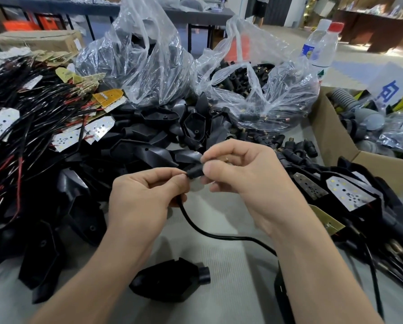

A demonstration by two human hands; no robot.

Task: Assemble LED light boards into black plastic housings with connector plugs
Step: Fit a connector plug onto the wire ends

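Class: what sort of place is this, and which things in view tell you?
Likely a small assembly workshop for LED lights: a heap of black plastic housings, wired LED boards piled at the left, and a clear bag of connector plugs on the worktable.

Nothing can be read with certainty. At about two o'clock, a white sheet (390,83) by the cardboard box (331,136) bears large blue strokes (seemingly one character, tilted and partly cut off). At one o'clock, the water bottle (312,50) carries a blue-and-white label, its print too small to make out
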